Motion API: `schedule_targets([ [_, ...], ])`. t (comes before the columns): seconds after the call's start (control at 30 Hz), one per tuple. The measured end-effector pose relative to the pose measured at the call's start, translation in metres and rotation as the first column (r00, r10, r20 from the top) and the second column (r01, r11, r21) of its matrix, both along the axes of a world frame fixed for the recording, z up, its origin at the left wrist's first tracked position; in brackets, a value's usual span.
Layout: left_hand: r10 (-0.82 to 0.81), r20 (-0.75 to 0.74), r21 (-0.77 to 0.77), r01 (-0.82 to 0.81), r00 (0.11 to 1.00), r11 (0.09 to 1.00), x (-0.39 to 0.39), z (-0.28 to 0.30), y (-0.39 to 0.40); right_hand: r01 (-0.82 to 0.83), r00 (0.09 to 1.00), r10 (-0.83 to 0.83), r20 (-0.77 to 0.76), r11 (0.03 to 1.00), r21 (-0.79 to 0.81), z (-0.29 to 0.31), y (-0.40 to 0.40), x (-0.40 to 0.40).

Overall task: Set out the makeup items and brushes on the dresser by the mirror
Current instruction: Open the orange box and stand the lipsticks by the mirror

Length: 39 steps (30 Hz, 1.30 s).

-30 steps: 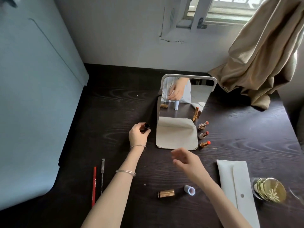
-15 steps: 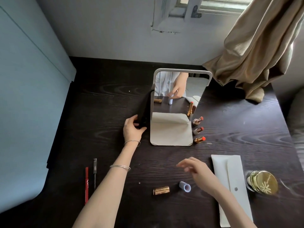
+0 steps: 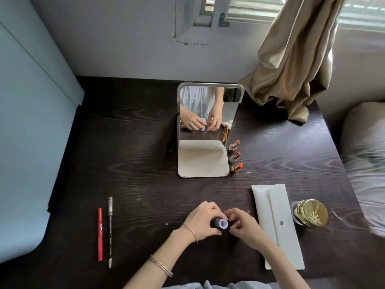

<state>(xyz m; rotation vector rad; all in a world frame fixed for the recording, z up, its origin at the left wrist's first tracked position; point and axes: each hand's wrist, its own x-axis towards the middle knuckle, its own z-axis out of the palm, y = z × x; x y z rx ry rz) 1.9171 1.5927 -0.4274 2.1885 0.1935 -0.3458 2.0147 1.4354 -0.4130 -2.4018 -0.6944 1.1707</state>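
Note:
Near the front edge of the dark dresser (image 3: 135,163), my left hand (image 3: 201,222) and my right hand (image 3: 244,225) meet around a small lavender tube (image 3: 222,223) with a dark part on its left. Both hands grip it. The white-framed mirror (image 3: 210,85) stands at the back middle and reflects both hands. Three open lipsticks (image 3: 235,157) stand in a row to the right of its base. A dark tube (image 3: 170,147) stands just left of the mirror. A red pencil (image 3: 100,234) and a thin black pencil (image 3: 110,232) lie side by side at the front left.
A white flat pouch (image 3: 279,224) lies right of my hands, with a gold round compact (image 3: 311,212) beyond it. A beige curtain (image 3: 291,59) hangs onto the back right corner. Bedding (image 3: 364,153) borders the right edge and a pale blue panel (image 3: 31,122) the left.
My left hand let go of the dark tube beside the mirror and came back to the front. My right hand reached the lavender tube. Both hands now hold it; the gold tube is hidden.

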Motion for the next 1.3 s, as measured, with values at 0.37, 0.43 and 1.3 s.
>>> schedule_targets([
  [0.37,0.755,0.329,-0.081,-0.780,0.567,0.621,-0.007,0.007,0.093,0.041,0.996,-0.034,-0.086,0.996,0.083,0.013,0.022,-0.004],
  [0.43,0.763,0.358,-0.042,-0.807,0.538,0.589,-0.004,0.008,0.116,0.000,0.996,0.009,-0.088,0.994,0.107,0.017,0.037,-0.005],
  [1.3,0.840,0.173,-0.123,-0.835,0.515,0.537,0.057,-0.016,0.205,-0.072,0.981,0.057,0.187,0.995,0.071,0.006,0.267,0.032],
])
